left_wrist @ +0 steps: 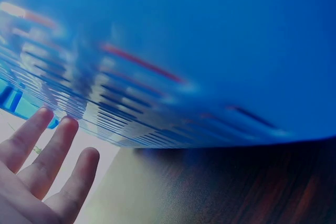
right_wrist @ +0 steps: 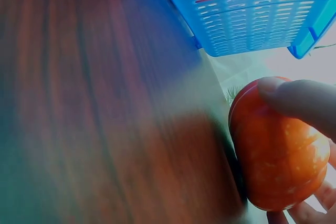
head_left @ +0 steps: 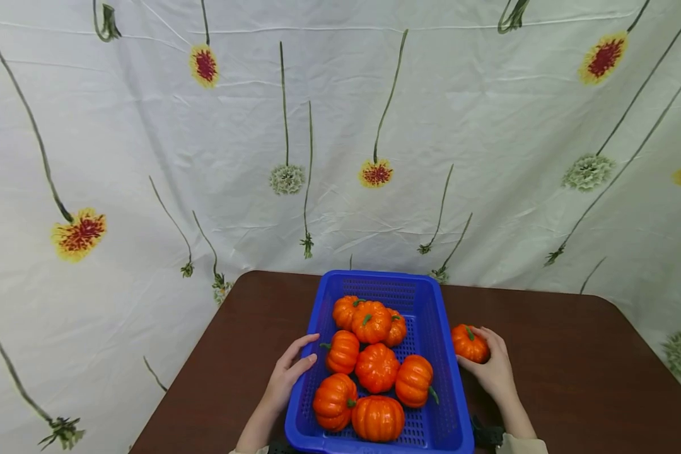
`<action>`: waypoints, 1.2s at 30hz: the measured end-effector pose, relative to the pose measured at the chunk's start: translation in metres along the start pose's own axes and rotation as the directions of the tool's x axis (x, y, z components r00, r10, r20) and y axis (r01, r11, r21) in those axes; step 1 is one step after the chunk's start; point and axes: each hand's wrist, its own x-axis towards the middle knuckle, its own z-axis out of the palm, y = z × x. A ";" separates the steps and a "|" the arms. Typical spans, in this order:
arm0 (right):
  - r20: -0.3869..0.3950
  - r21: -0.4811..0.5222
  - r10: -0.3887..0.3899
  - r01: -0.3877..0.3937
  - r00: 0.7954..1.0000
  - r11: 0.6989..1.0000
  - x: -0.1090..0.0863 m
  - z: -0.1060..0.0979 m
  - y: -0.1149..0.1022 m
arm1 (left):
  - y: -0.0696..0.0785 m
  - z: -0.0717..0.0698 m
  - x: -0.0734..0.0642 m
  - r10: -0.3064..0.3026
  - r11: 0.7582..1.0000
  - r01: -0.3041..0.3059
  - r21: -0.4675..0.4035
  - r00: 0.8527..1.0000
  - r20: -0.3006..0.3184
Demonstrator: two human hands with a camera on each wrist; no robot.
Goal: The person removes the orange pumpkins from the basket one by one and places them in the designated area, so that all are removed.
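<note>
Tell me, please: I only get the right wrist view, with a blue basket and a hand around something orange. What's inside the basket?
Observer: Eight orange pumpkins lie in the basket.

Visitor: And where's the other of the two hands?

Observer: The left hand is at the basket's left rim.

Visitor: Does the orange thing in the right hand have a stem?

Observer: Yes, the head view shows a green stem on that pumpkin.

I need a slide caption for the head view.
Left hand at the rim of a blue perforated basket holding eight orange pumpkins, right hand gripping a ninth pumpkin beside it.
</note>
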 end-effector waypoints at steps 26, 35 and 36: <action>0.037 -0.039 0.114 -0.113 0.993 0.993 0.002 -0.021 -0.019 | -0.001 0.000 -0.001 -0.025 1.000 0.025 -0.013 1.000 0.005; -0.009 -0.025 0.059 -0.059 0.998 0.998 0.000 -0.031 -0.044 | 0.000 0.000 -0.001 0.013 1.000 -0.013 -0.015 1.000 0.010; -0.008 -0.021 0.054 -0.054 0.999 0.998 0.000 -0.032 -0.047 | 0.000 0.000 0.000 0.015 1.000 -0.015 -0.016 1.000 0.009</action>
